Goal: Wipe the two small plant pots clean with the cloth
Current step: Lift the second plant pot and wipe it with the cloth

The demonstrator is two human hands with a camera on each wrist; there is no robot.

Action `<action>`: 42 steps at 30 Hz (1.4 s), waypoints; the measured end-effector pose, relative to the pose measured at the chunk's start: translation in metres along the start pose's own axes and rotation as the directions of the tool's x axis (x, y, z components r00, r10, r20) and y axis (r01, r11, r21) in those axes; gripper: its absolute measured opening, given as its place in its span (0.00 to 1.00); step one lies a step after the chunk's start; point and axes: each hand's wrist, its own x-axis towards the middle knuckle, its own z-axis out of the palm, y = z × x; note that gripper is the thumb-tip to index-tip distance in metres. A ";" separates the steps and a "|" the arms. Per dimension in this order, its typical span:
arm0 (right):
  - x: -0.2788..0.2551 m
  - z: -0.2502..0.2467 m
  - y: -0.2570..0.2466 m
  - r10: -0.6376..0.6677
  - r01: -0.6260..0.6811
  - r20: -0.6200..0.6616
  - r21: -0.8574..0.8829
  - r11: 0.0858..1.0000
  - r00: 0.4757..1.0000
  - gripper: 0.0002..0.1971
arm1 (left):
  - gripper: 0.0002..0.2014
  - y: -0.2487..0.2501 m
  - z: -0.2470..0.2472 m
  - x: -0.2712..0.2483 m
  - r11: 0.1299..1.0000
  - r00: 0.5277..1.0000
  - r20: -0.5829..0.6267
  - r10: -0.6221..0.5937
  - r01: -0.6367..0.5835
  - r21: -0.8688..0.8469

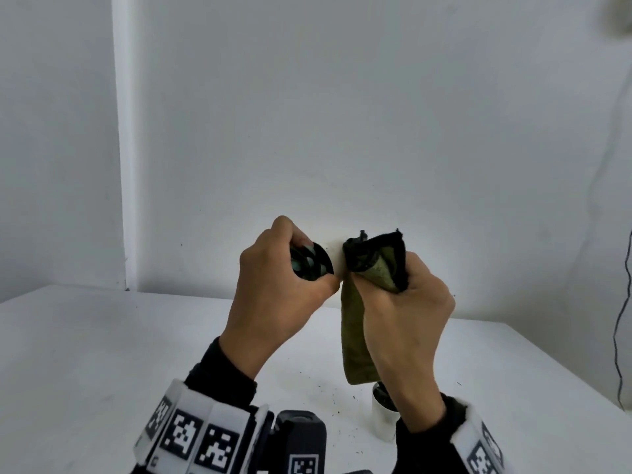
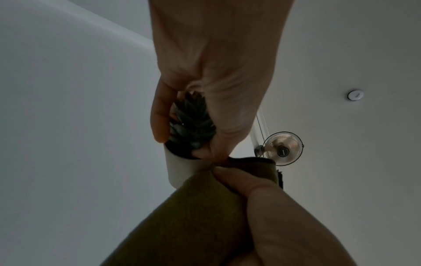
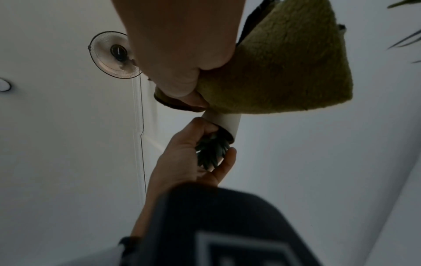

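A small white plant pot (image 1: 337,260) with a dark succulent (image 1: 309,263) is held in the air, tipped on its side. My left hand (image 1: 277,278) grips it at the rim, fingers curled round the plant (image 2: 193,126). My right hand (image 1: 407,319) grips an olive-green cloth (image 1: 355,336) wrapped over the pot's body (image 2: 180,169), thumb pinching the cloth (image 3: 273,72) against the pot (image 3: 225,122); one end hangs down. The pot's base is hidden under the cloth. A second white pot (image 1: 383,419) stands on the table below my right wrist, partly hidden.
The white table (image 1: 102,354) carries scattered dark soil specks (image 1: 328,401) near the standing pot. A white wall rises just behind it. A dark cable (image 1: 620,319) hangs at the right edge. A fan (image 2: 282,148) shows in the wrist views.
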 end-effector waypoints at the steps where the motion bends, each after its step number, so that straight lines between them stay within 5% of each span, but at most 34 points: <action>1: 0.003 -0.001 -0.001 0.090 -0.093 0.040 0.084 0.992 0.995 0.14 | 0.20 -0.001 -0.002 0.001 1.000 1.000 -0.005 -0.011 0.011 -0.011; 4: 0.015 -0.009 -0.004 0.344 -0.381 0.168 0.469 0.797 0.924 0.07 | 0.18 -0.004 -0.006 0.004 0.998 0.999 -0.022 -0.041 0.039 -0.054; 6: 0.023 -0.017 -0.008 0.379 -0.407 0.175 0.572 0.712 0.909 0.07 | 0.18 -0.005 -0.006 0.003 0.999 1.000 -0.020 -0.003 0.002 -0.044; 12: 0.024 -0.029 -0.022 0.107 -0.166 0.185 0.341 0.925 0.977 0.11 | 0.20 -0.006 0.004 -0.002 0.991 0.990 0.051 0.131 -0.131 -0.013; 21: 0.006 -0.008 -0.003 -0.221 0.217 0.174 0.042 0.975 0.960 0.13 | 0.20 -0.005 0.007 -0.003 0.977 0.977 0.030 0.211 -0.210 -0.023; 24: 0.005 -0.006 0.000 -0.257 0.261 0.127 -0.014 0.965 0.958 0.14 | 0.19 -0.006 0.009 -0.004 0.973 0.973 0.016 0.229 -0.228 -0.018; 28: 0.009 -0.006 0.003 -0.273 0.277 0.060 -0.077 0.958 0.960 0.28 | 0.20 -0.006 0.010 -0.005 0.965 0.965 0.037 0.261 -0.262 0.022; 31: 0.014 -0.011 0.006 -0.190 0.194 0.045 -0.110 0.975 0.981 0.28 | 0.18 -0.002 0.009 -0.006 0.954 0.955 0.071 0.287 -0.291 0.066; 36: 0.019 -0.020 0.001 0.130 -0.149 0.079 0.327 0.933 0.988 0.09 | 0.21 -0.002 0.002 -0.003 0.991 0.991 0.023 0.133 -0.133 0.025; 39: 0.016 -0.020 -0.008 0.071 -0.110 0.122 0.350 0.930 0.990 0.08 | 0.21 -0.004 -0.003 0.000 1.000 1.000 -0.018 0.005 -0.006 -0.010; 42: 0.006 -0.012 -0.008 -0.115 0.077 0.154 0.231 0.970 0.981 0.07 | 0.19 -0.002 -0.004 0.001 0.979 0.991 0.024 -0.129 0.131 -0.158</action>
